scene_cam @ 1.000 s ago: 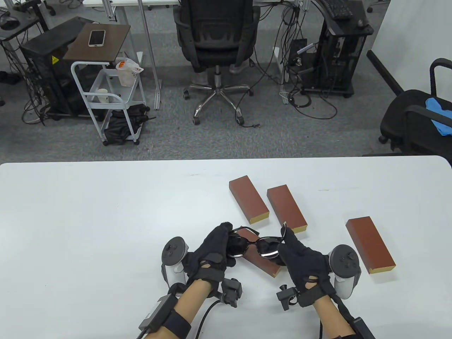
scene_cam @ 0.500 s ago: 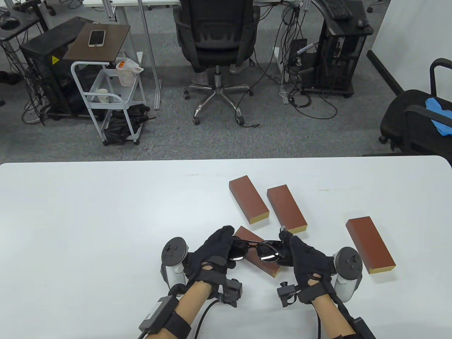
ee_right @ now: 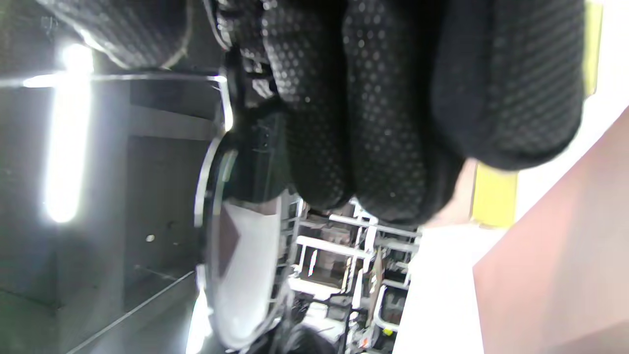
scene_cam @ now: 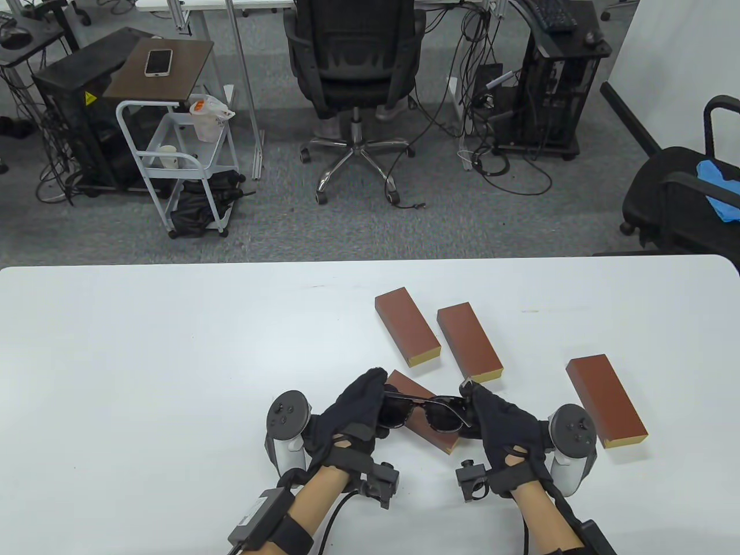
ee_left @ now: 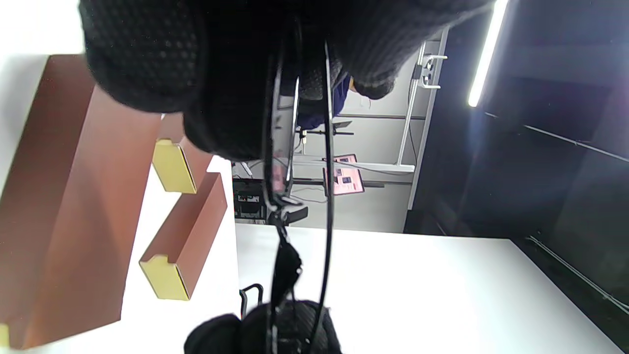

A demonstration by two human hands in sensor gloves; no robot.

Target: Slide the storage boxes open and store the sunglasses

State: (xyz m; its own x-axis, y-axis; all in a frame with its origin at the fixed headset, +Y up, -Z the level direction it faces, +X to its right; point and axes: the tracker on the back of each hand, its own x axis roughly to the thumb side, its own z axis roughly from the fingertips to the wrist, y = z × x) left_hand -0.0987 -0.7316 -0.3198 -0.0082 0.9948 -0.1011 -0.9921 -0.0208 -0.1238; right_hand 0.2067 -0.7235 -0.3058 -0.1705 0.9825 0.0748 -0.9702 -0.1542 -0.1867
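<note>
Right now the left hand (scene_cam: 352, 413) and right hand (scene_cam: 497, 416) each pinch one end of the sunglasses (scene_cam: 425, 411), whose long axis runs hand to hand. Directly beneath them lies a storage box (scene_cam: 430, 430), its length slanting away to the left; both hands are equally near.

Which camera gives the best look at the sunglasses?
The table view: the sunglasses show whole, held between left hand and right hand. The left wrist view shows them edge-on; the right wrist view shows one lens.
</note>
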